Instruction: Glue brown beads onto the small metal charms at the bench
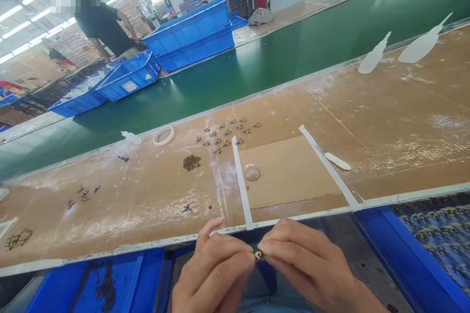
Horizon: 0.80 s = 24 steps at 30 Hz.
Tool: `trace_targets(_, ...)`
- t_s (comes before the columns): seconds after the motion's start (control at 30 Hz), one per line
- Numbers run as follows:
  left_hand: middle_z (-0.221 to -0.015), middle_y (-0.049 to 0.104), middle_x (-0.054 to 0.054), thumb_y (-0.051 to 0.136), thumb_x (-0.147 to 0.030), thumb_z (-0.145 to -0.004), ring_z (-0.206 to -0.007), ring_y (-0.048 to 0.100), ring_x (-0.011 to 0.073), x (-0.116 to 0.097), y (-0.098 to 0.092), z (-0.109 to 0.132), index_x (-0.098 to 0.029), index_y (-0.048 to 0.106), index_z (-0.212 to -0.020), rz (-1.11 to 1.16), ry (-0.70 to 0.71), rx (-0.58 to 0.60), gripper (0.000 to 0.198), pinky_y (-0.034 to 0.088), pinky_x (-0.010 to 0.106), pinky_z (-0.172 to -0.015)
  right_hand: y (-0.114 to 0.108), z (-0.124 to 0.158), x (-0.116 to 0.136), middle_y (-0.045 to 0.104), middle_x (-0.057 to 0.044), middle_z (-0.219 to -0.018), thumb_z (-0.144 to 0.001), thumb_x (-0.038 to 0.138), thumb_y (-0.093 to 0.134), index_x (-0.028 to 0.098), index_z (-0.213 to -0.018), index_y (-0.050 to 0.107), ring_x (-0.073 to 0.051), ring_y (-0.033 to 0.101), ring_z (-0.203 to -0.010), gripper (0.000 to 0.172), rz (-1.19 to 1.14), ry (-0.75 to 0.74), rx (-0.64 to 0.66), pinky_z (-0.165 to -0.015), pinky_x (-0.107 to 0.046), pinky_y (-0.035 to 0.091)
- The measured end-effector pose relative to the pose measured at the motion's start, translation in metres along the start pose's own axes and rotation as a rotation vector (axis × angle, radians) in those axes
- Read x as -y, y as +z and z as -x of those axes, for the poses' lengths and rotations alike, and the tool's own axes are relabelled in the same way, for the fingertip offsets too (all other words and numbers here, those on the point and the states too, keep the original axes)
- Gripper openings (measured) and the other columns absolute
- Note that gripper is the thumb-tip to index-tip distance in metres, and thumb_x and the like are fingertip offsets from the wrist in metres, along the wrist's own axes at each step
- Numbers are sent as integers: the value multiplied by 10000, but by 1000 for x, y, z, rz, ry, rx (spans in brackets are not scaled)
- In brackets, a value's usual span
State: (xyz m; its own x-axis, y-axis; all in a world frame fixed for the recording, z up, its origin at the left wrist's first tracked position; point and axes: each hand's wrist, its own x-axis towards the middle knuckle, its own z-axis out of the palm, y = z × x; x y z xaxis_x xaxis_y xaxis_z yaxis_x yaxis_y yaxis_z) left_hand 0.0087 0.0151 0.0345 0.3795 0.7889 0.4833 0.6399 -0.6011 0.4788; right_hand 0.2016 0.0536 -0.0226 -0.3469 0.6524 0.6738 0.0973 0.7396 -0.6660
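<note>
Both hands meet just below the near edge of the brown workbench (154, 205). My left hand (213, 274) and my right hand (304, 264) pinch the same tiny yellow and dark part (258, 254) between their fingertips. On the bench ahead, several small blue and brass parts (225, 136) lie in rows. Left of them sits a small pile of brown pieces (191, 162). A small clear dish (252, 172) rests on a taped cardboard sheet (290, 171).
A tape roll (163, 135) and a white spatula (336, 160) lie on the bench. A green conveyor belt (264, 63) runs behind it, with blue crates (194, 34) beyond and a person (103, 24) standing there. Blue bins (433, 249) with parts sit below the bench.
</note>
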Motion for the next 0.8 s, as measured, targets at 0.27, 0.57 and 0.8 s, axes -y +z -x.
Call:
trace_targets(0.27,-695,757,-3,713,-271,-800,-674,719,167,61,10,-31,-210,751,-761,167,-655,-114,82,570,236,-640,-28,-6,-23,749,10,-898,-902,223,588,238,-1016,681,-99,704,-824,148,392,141,-170,-803,-176,549)
trace_targets(0.57,-645,716,-1,735,-157,-694,-619,620,143,159,76,-157,-185,758,-650,79,-587,31,56,455,251,-615,-23,6,-89,739,-16,-882,-919,277,546,224,-957,692,-141,712,-798,160,533,287,-357,-743,-246,574)
trace_targets(0.8,-747,734,-1,688,-178,-770,-720,631,154,169,54,-142,-223,778,-730,-56,-561,38,109,452,258,-684,-22,15,-91,739,-11,-910,-923,306,539,238,-986,686,-145,707,-821,174,556,294,-342,-786,-260,556)
